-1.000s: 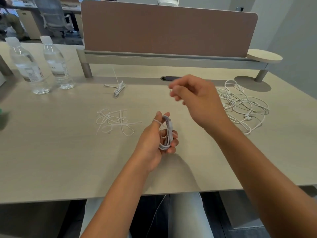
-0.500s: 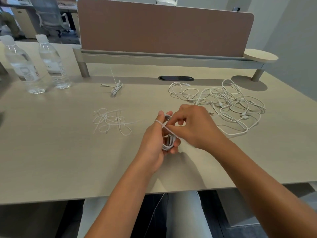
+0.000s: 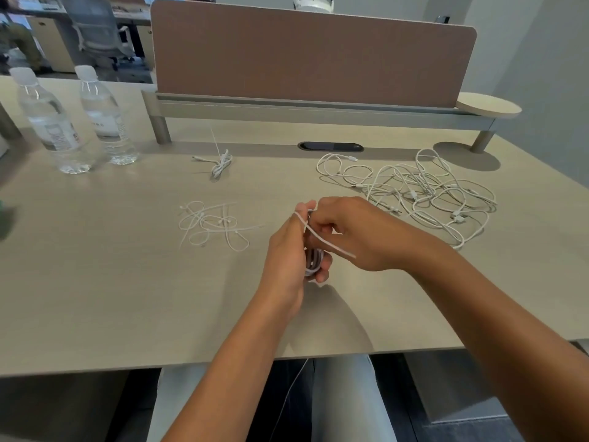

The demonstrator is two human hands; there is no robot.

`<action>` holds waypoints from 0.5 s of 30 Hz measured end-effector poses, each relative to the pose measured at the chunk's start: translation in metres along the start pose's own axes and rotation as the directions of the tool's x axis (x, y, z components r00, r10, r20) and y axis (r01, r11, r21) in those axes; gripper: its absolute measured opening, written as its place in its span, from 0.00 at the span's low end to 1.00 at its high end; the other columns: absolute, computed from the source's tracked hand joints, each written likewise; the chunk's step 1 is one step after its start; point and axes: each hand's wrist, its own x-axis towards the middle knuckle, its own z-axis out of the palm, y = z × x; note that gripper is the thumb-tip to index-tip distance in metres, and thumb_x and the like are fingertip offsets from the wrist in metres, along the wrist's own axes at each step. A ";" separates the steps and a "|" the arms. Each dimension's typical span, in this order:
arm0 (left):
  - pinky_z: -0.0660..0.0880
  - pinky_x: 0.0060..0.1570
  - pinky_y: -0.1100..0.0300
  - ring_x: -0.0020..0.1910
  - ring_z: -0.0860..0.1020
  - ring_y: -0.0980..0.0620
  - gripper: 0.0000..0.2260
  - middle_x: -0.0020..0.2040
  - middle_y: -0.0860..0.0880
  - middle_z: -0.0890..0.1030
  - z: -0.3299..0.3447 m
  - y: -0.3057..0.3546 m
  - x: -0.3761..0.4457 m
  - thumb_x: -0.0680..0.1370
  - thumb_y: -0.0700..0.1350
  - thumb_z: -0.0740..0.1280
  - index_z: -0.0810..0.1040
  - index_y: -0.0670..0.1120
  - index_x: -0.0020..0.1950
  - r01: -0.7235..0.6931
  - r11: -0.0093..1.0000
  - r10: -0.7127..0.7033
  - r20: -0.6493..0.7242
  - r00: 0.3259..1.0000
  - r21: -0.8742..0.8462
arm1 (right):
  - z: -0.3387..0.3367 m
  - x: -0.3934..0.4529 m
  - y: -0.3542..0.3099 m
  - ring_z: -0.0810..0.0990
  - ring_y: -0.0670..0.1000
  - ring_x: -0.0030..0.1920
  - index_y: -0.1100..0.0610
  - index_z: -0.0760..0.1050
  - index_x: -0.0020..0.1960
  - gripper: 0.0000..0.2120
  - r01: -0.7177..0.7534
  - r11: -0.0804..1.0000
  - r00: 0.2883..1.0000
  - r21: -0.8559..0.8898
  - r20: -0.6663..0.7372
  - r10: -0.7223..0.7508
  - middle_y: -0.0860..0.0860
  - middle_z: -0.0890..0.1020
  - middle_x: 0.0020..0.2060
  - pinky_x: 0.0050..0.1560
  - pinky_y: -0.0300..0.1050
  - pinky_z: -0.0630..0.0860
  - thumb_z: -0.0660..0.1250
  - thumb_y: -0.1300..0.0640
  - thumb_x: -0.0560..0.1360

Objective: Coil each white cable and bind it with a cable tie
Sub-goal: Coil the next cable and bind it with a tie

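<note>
Head view: right hand (image 3: 357,234) fingers curl and pinch a cable tie (image 3: 322,239) at the top of the coiled cable (image 3: 314,263); left hand (image 3: 293,247) fingers wrap the coil, gripping it above the desk (image 3: 127,298) near centre. Light, limp cable probably springs loose, so grip across all loops; the thin, slick tie is best pinched near its tail. Spare ties (image 3: 213,224) lie at 9 o'clock, 1 bound cable (image 3: 220,162) at 11, loose cables (image 3: 424,193) at 2.
</note>
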 end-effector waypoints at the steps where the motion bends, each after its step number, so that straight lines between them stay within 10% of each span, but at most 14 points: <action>1: 0.64 0.28 0.60 0.28 0.71 0.46 0.21 0.37 0.43 0.77 0.000 0.000 0.000 0.85 0.61 0.57 0.79 0.47 0.63 -0.001 1.000 0.001 -0.004 1.000 -0.009 | -0.002 0.000 0.001 0.75 0.33 0.42 0.60 0.81 0.42 0.10 0.001 1.000 1.000 0.017 -0.001 -0.001 0.45 0.75 0.37 0.38 0.34 0.65 0.67 0.58 0.81; 9: 0.66 0.28 0.59 0.27 0.72 0.47 0.15 0.39 0.43 0.81 0.003 0.006 -0.004 0.86 0.59 0.56 0.77 0.61 0.69 -0.012 1.000 0.010 -0.066 0.998 -0.026 | 0.016 -0.010 0.005 0.75 0.45 0.36 0.48 0.83 0.40 0.16 -0.078 0.993 0.945 0.088 -0.312 0.101 0.44 0.76 0.34 0.37 0.48 0.72 0.66 0.36 0.72; 15: 0.68 0.26 0.60 0.27 0.73 0.48 0.14 0.37 0.42 0.78 0.002 0.008 -0.005 0.86 0.59 0.57 0.79 0.58 0.64 0.015 0.999 -0.019 -0.110 0.994 -0.044 | 0.021 -0.026 0.001 0.82 0.46 0.36 0.51 0.83 0.55 0.09 0.032 0.819 0.887 0.573 -0.394 0.241 0.49 0.84 0.37 0.40 0.37 0.77 0.77 0.54 0.76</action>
